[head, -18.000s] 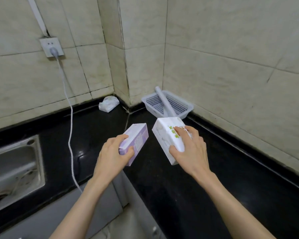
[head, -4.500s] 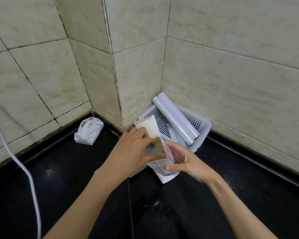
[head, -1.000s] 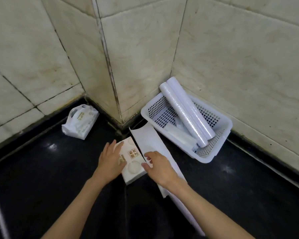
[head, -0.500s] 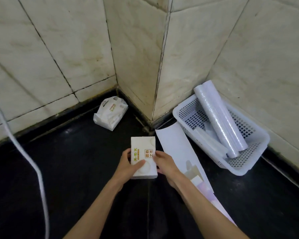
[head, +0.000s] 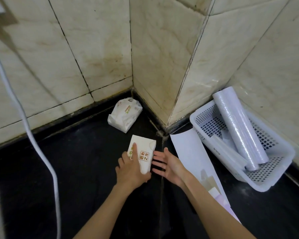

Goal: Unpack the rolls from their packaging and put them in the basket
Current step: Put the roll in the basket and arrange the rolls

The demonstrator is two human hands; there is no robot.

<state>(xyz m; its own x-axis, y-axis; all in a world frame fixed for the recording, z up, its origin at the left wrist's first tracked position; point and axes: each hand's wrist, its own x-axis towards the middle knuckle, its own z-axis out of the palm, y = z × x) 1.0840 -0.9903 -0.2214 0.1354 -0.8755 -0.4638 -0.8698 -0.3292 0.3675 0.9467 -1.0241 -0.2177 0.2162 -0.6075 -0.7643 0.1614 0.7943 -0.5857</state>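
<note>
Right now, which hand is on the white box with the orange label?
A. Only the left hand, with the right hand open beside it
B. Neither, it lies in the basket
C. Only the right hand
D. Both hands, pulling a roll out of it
A. The left hand lies on the white box on the black counter, while the right hand is open beside it, fingers spread, gripping nothing.

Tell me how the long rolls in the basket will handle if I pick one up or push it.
The rolls look wrapped in glossy film, so they are probably slippery to grip. Being round and long, one would likely roll if laid on the counter. They lean with their upper ends over the basket rim against the wall, so a push may make them slide down or sideways.
</note>
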